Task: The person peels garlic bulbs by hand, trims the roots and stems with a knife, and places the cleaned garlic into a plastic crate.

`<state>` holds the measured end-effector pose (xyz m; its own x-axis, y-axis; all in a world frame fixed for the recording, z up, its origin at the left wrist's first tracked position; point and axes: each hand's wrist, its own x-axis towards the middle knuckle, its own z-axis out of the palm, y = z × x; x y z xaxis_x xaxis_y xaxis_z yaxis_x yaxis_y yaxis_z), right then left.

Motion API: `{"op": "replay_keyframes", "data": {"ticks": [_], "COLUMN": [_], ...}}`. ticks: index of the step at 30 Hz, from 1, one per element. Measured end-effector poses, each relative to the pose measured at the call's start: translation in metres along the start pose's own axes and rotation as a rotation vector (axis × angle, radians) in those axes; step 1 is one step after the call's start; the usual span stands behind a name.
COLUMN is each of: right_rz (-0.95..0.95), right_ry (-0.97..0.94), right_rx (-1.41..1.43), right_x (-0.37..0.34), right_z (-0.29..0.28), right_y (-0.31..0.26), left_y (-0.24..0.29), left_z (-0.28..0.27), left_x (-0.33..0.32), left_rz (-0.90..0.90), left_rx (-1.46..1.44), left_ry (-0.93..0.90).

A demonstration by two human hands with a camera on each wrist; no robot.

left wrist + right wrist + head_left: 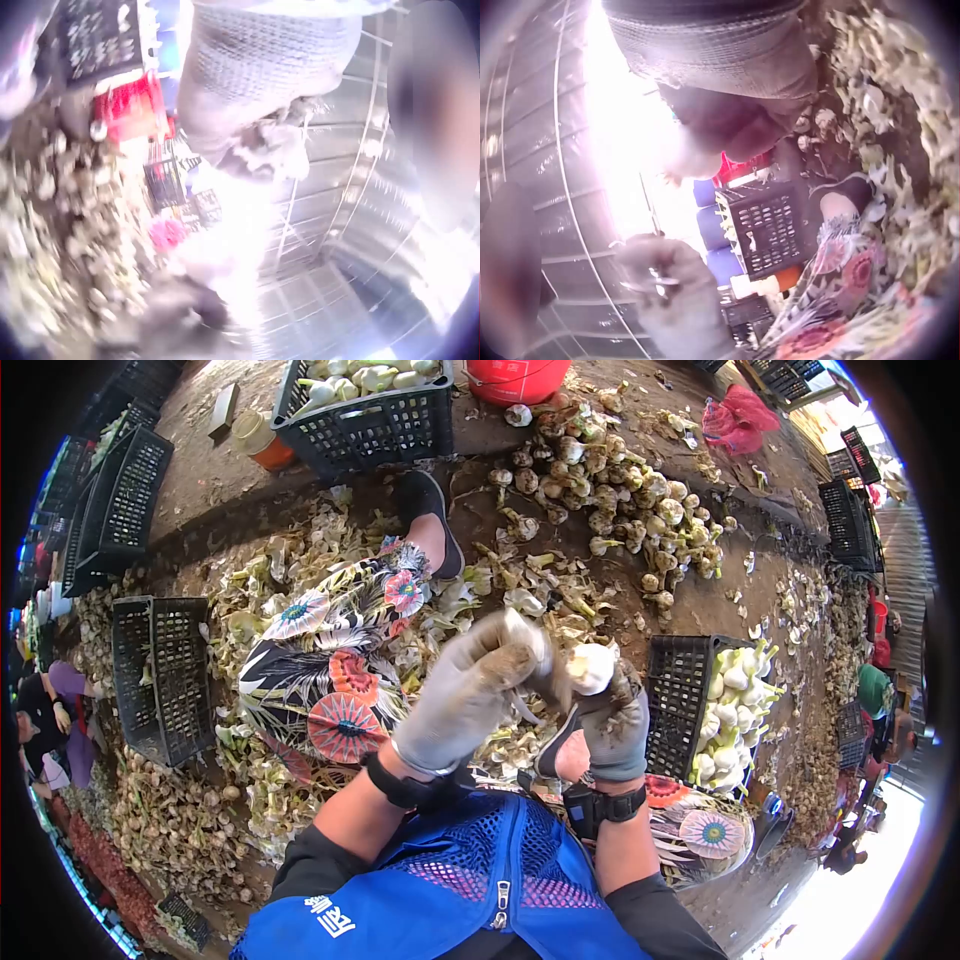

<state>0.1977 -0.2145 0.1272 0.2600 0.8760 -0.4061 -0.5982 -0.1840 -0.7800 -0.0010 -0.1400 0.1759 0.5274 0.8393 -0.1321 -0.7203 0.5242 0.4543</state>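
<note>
Gloved and curled, my left hand point(465, 695) grips a small metal tool, partly hidden by the fingers; its shiny part point(661, 283) shows in the right wrist view. Just to the right, my gloved right hand point(615, 732) holds a white garlic bulb point(590, 668) between thumb and fingers, with soil on the glove's fingertips. The bulb point(694, 163) is blurred in the right wrist view. In the left wrist view my left hand point(262, 82) is overexposed, and details at its fingers are unclear. The hands are close together above the lap.
A black crate of trimmed garlic point(735, 710) stands at the right. Unpeeled bulbs point(640, 500) lie piled ahead, near a red bucket point(515, 378) and another filled crate point(370, 435). An open crate point(162, 680) is at the left; husks point(290, 570) litter the ground.
</note>
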Motion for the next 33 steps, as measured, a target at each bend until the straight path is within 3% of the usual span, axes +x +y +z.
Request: {"op": "replay_keyframes", "data": {"ticks": [1,2,4,6,7,9,10,11,13,14,15,16,17,19,20,21,23,25,27,29,31,33], "right_rz": [0.054,0.274,0.363,0.486,0.485,0.284,0.105,0.042,0.110,0.111,-0.293,-0.711,-0.710,-0.125,-0.092,-0.090,-0.581,-0.495,-0.495,-0.544,-0.539,-0.570], "right_ry": [-0.012,0.005,-0.016,-0.120,-0.120,-0.231,-0.409,-0.421,-0.346,-0.348,-0.430,-0.497,-0.497,-0.013,0.036,0.042,-0.219,-0.218,-0.416,-0.433,-0.508,-0.456], "right_rx": [0.114,0.477,0.527,0.615,0.615,-0.331,-0.413,-0.498,-0.430,-0.429,-0.816,-1.191,-1.191,-0.788,-0.594,-0.593,-1.048,-0.990,-1.171,-1.214,-1.297,-1.306], "right_x": [0.002,0.009,0.011,0.012,0.013,0.015,0.012,0.002,0.002,0.004,0.005,0.005,0.008,0.017,0.013,0.012,0.016,0.022,0.029,0.033,0.035,0.035], "right_z": [-0.007,-0.027,-0.022,-0.018,-0.021,-0.016,-0.014,-0.002,0.008,0.008,0.007,0.008,0.009,0.014,0.019,0.024,0.034,0.040,0.037,0.037,0.036,0.038], "right_y": [0.006,0.013,0.011,0.013,0.020,0.032,0.036,0.023,0.034,0.031,0.026,0.022,0.020,0.017,0.015,0.011,-0.001,-0.006,-0.010,-0.009,-0.008,-0.004], "left_y": [0.012,0.013,0.008,0.003,-0.002,-0.018,-0.025,-0.030,-0.040,-0.046,-0.043,-0.037,-0.028,-0.021,-0.021,-0.021,-0.028,-0.037,-0.028,-0.022,-0.023,-0.028], "left_z": [0.010,0.002,-0.017,-0.030,-0.032,-0.029,-0.033,-0.035,-0.041,-0.036,-0.038,-0.041,-0.038,-0.035,-0.039,-0.041,-0.044,-0.054,-0.047,-0.042,-0.042,-0.044], "left_x": [0.002,0.007,0.014,0.017,0.016,0.011,0.011,0.009,0.004,0.006,0.005,0.004,0.003,0.004,0.005,0.006,0.007,0.008,0.007,0.007,0.008,0.010], "left_rz": [0.052,0.082,0.111,-0.096,-0.097,-0.125,-0.046,-0.046,-0.087,-0.031,-0.032,-0.034,-0.033,0.026,-0.061,-0.151,-0.156,-0.072,-0.129,-0.206,-0.188,-0.170], "left_rx": [0.133,0.305,0.481,0.823,0.823,0.620,0.814,0.813,0.861,0.627,0.627,0.886,1.145,1.217,1.167,1.114,1.085,1.144,1.155,1.163,1.189,1.212], "left_ry": [0.113,0.130,0.144,0.075,0.075,-0.062,-0.124,-0.124,-0.043,0.030,0.031,0.100,0.168,0.202,0.235,0.264,0.255,0.210,0.200,0.192,0.188,0.176]}}
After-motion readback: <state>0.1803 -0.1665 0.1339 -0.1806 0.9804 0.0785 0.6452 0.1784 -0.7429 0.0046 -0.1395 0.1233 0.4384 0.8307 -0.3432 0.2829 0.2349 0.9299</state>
